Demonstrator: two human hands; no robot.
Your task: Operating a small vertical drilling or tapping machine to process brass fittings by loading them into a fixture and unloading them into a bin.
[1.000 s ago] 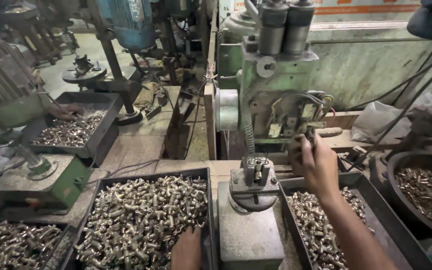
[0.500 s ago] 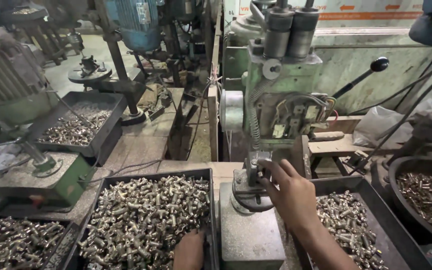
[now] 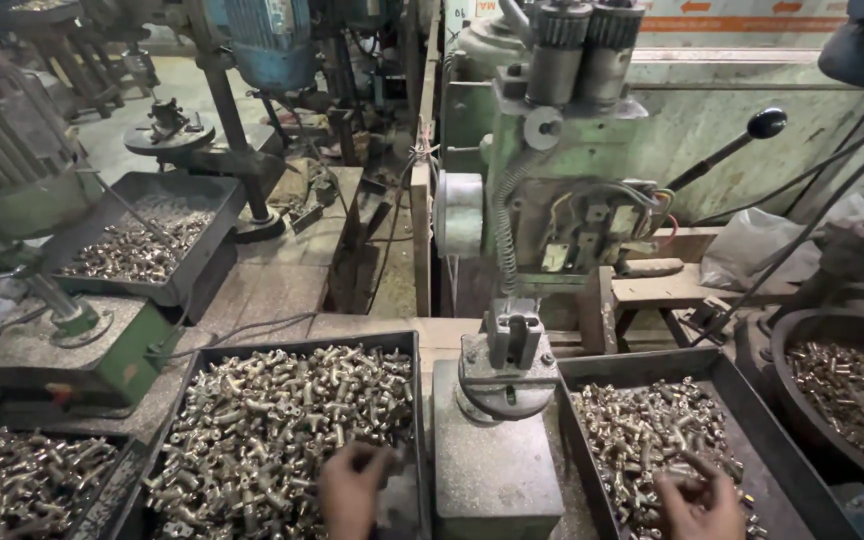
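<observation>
The left hand [image 3: 350, 490] lies at the near right corner of the left tray [image 3: 292, 346], fingers curled on brass fittings [image 3: 272, 420]. The right hand [image 3: 700, 497] grips fittings in the right tray [image 3: 722, 375], beside the drill fixture [image 3: 508, 365].

The left hand [image 3: 352, 490] rests on small brass fittings [image 3: 282, 420] heaped in a dark metal tray [image 3: 297, 345] at the near left of a green drill press [image 3: 562, 170]. The right hand [image 3: 700, 497] lies on the fittings in a second tray [image 3: 752, 400] at the near right. Between the trays stands the press's round fixture [image 3: 509, 370], on a grey block.
</observation>
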